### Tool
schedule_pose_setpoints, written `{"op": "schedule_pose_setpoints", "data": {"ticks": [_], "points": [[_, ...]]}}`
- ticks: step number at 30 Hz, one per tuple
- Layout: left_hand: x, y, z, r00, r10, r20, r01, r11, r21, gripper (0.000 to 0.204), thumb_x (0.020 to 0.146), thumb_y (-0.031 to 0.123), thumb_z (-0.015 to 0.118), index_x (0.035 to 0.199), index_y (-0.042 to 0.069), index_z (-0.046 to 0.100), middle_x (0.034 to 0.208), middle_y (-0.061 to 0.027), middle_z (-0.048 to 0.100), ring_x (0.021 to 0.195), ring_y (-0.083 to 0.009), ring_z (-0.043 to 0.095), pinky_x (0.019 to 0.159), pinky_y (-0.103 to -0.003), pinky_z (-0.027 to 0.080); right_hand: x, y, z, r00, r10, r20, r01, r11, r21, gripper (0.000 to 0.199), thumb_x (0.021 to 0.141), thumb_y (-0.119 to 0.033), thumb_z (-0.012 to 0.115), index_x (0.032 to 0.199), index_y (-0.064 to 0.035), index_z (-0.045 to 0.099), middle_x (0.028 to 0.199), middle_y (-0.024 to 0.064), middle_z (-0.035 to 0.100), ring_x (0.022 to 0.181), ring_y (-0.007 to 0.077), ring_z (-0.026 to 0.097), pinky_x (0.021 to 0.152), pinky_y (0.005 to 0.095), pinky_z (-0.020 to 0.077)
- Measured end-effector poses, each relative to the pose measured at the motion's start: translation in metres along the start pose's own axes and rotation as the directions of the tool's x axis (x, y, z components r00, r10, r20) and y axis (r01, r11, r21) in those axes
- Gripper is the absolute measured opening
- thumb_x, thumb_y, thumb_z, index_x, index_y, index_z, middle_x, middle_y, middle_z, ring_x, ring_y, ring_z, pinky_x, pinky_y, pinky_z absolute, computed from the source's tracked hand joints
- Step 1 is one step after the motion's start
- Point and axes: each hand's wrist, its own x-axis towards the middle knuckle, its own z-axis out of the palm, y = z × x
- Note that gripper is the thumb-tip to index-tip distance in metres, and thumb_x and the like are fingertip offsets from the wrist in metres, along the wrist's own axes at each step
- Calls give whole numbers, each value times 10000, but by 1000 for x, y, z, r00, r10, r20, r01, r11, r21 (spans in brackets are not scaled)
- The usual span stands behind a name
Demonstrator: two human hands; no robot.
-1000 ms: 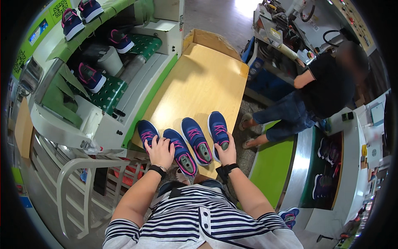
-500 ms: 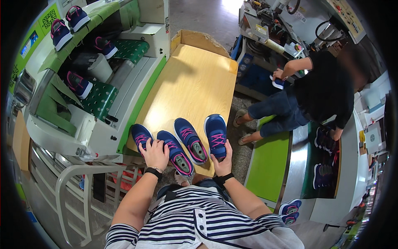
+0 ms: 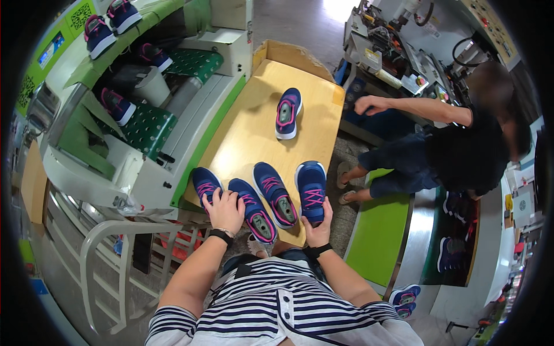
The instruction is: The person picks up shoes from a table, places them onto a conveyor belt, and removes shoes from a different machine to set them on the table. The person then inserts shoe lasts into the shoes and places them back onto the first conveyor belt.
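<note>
Four navy sneakers with pink laces stand in a row at the near end of a wooden table; several point their toes away from me. My left hand [image 3: 225,211] has its fingers curled over the heel of the leftmost sneaker [image 3: 205,180], beside the second sneaker [image 3: 261,226]. The third sneaker [image 3: 269,183] stands untouched, its grey insole showing. With my right hand [image 3: 318,229] I grip the heel end of the rightmost sneaker [image 3: 312,181], thumb and fingers on either side. Farther up the table sits another sneaker [image 3: 287,113], its opening toward me.
At left, a white machine [image 3: 141,193] has a green conveyor belt [image 3: 141,134] carrying sneakers. A metal railing [image 3: 109,236] stands near my left side. To the right, a co-worker [image 3: 461,150] reaches an arm toward the table [image 3: 254,124]. More sneakers [image 3: 453,254] lie on a dark conveyor.
A sneaker now stands on the middle of the table. The co-worker's hand, which held a sneaker, is now stretched toward the table without it. My hands keep their places on the sneakers.
</note>
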Motion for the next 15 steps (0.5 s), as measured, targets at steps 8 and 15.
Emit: {"op": "schedule_pose_setpoints", "data": {"ticks": [8,15], "points": [[-2,-2,-1,1000,-24,11,24,1000,4,292,888,314,579,1068,115,693,1151,-38,648,1232,-295,481,1089,-612,203,28,-1,8,970,241,25,-242,969,54,760,774,-99,759,1415,-7,360,1397,233,430,1300,376,439,1092,404,349],[0,0,0,999,-17,27,17,1000,6,294,884,318,578,1069,121,694,1152,-41,650,1236,-292,479,1092,-611,194,73,10,23,910,392,133,-376,917,-130,740,787,-208,753,1402,-39,377,1319,260,470,1231,427,476,1028,449,405]]}}
